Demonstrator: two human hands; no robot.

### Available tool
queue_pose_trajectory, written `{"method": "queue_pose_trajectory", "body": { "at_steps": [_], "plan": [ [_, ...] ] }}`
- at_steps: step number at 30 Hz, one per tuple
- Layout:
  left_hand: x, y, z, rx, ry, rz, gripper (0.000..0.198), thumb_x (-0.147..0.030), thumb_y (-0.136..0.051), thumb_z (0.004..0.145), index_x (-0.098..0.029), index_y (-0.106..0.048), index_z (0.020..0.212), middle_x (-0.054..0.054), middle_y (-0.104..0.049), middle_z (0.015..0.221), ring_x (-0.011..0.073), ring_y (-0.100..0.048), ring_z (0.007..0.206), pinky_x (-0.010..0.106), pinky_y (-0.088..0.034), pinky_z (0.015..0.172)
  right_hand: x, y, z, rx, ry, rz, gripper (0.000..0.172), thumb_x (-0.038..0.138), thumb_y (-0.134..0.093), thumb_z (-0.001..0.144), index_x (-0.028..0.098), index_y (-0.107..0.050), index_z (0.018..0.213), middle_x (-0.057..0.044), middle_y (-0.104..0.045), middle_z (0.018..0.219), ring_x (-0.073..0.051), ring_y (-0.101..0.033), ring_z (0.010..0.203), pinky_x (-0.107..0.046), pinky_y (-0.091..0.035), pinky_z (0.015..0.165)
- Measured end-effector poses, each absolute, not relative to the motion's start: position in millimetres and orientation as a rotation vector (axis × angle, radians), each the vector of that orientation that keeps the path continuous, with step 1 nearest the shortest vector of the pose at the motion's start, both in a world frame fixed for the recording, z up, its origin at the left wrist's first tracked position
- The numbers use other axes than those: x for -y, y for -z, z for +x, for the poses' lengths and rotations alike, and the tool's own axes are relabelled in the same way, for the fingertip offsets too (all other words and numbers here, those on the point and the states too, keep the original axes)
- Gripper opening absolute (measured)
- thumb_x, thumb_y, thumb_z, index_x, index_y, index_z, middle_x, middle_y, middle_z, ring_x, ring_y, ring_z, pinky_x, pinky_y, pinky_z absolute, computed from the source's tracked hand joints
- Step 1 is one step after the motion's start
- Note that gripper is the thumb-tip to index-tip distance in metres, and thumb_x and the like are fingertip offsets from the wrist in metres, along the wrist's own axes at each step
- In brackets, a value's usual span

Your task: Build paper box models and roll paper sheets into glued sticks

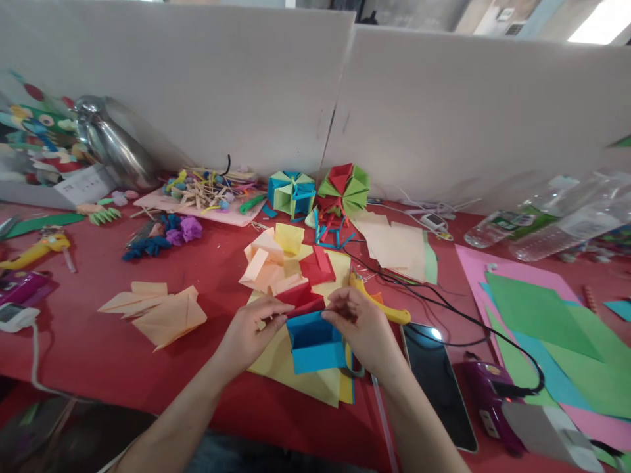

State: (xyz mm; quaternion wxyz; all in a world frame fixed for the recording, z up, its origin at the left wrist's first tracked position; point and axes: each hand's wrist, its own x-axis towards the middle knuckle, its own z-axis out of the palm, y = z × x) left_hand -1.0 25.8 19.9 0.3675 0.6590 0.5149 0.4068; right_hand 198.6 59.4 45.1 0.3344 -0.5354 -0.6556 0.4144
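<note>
My left hand (251,332) and my right hand (362,325) meet over a blue folded paper box (315,345) near the table's front edge. Both hands pinch a red folded paper piece (303,299) at the box's far rim, left fingers on its left end, right fingers on its right end. The box rests on yellow sheets (288,368). Just behind lie peach and yellow folded pieces (269,263) and another red piece (318,263).
A yellow glue gun (382,305), a black phone (438,384) and a purple device (488,394) lie to the right, with black cables. Green, blue and pink sheets (542,315) and plastic bottles (542,220) are at far right. Two paper balls (320,190), craft sticks and a metal kettle (116,144) stand behind.
</note>
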Motion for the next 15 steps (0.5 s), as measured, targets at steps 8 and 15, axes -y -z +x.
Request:
{"method": "queue_pose_trajectory", "body": {
  "at_steps": [8,15],
  "plan": [
    [-25.3,-20.1,-0.1,-1.299,-1.062,1.709,0.025,-0.027,-0.047,0.085,-0.023,-0.066,0.1,0.005,-0.065,0.091,0.0179,-0.058,0.085,0.029,-0.047,0.076,-63.9,-44.5,195.7,1.679,-1.061,-1.416,0.015,0.021,-0.061,0.068,0.02,-0.051,0.08,0.001,-0.058,0.07,-0.014,-0.058,0.067,-0.026,-0.047,0.061],
    [-24.1,-20.6,1.7,-1.272,-1.067,1.686,0.025,-0.021,-0.053,0.081,-0.022,-0.065,0.102,0.004,-0.063,0.09,0.0151,-0.058,0.079,0.026,-0.047,0.071,-65.7,-40.8,195.3,1.686,-1.046,-1.425,0.015,0.019,-0.061,0.068,0.02,-0.051,0.08,0.002,-0.057,0.07,-0.013,-0.057,0.067,-0.026,-0.045,0.061]
  ]
}}
